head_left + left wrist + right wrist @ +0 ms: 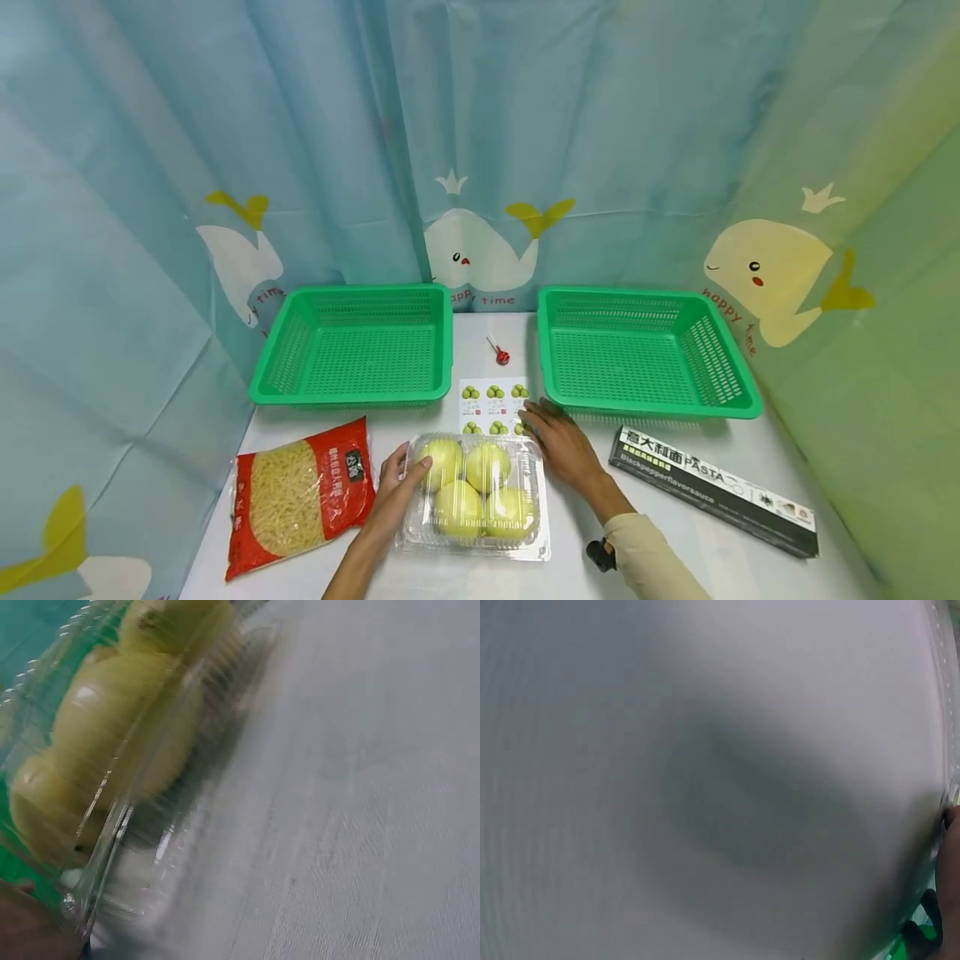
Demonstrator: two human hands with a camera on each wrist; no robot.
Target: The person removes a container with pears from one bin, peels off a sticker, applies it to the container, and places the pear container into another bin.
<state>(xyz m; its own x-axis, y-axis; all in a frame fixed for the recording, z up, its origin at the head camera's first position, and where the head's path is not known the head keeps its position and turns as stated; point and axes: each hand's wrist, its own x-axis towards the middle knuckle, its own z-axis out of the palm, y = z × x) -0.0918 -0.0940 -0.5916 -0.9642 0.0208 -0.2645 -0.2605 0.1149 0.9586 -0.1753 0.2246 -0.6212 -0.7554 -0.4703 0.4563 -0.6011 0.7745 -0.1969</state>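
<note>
A clear plastic clamshell box (542, 533) stands at the front middle of the table, with several round yellow-green fruits (459, 508) visible through its lid. My left hand (393, 492) grips the box's left side, its thumb on the lid. In the left wrist view the box (120, 817) looks tilted, fruit (127, 720) inside. A white sheet printed with small green fruits (491, 408) lies behind the box. My right hand (558, 442) is palm down beside the box's far right corner, its fingertips at the sheet's right edge. The right wrist view shows mostly blurred white table.
Two green plastic baskets stand at the back, one left (375, 362) and one right (622, 367). Between them lies a red lollipop (502, 357). A red pasta bag (285, 492) lies at left, a black-and-white pasta box (712, 492) at right. Curtains enclose the table.
</note>
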